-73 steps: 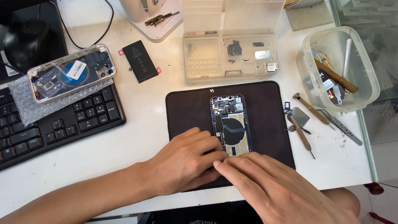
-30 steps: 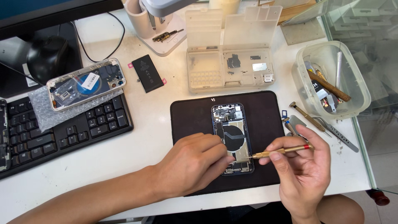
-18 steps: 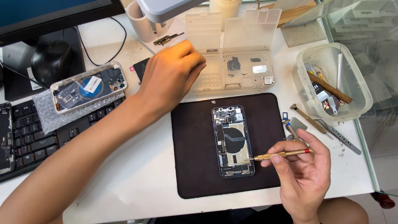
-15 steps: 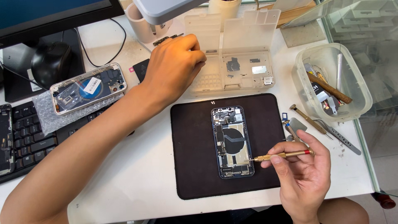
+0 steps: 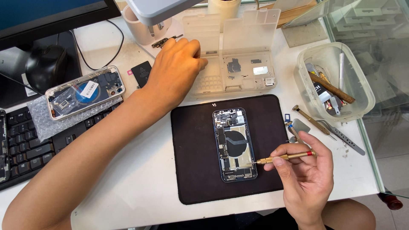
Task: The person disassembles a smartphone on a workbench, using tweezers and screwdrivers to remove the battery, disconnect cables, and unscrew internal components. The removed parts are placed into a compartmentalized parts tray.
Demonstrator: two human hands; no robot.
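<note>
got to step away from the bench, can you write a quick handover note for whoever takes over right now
Left hand: reached out to the clear parts box at the back of the desk, fingers at its left edge; whether it grips anything cannot be told.
Right hand: holds a brass screwdriver, tip at the right edge of the phone, lower half.
Phone: opened, back off, insides showing, lying flat on the black mat.
Done: phone is open; a few small parts lie in the box.
Left: the boards and parts inside the phone are in place. Tweezers and another driver lie right of the mat.
</note>
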